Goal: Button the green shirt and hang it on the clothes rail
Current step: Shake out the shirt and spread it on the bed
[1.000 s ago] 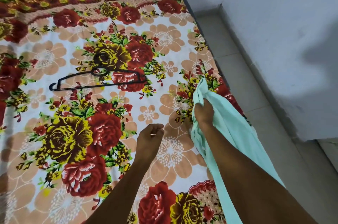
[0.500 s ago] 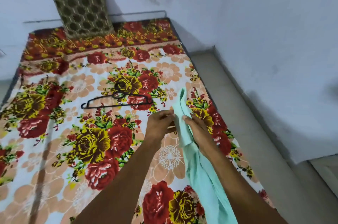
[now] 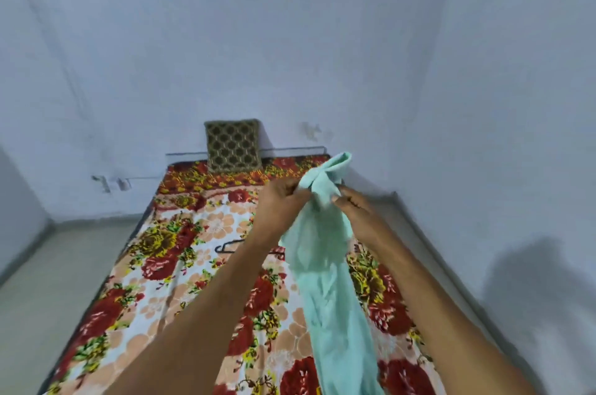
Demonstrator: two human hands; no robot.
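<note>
The pale green shirt [image 3: 325, 272] hangs bunched in the air above the bed, its top end folded over at head height. My left hand [image 3: 282, 201] pinches the cloth near that top end from the left. From the right, my right hand [image 3: 358, 209] grips the same bunch, fingers closed on the fabric. A black hanger [image 3: 230, 246] lies flat on the bedsheet behind my left forearm, partly hidden by it. No clothes rail is in view.
The bed [image 3: 167, 269] with a red and yellow floral sheet fills the middle. A patterned cushion [image 3: 233, 145] leans on the back wall. A white wall runs close along the bed's right side. Bare floor [image 3: 48, 291] lies to the left.
Both hands have lifted the shirt up off the bed, and my left hand now grips it too. My head has tilted up, bringing the back wall and cushion into view.
</note>
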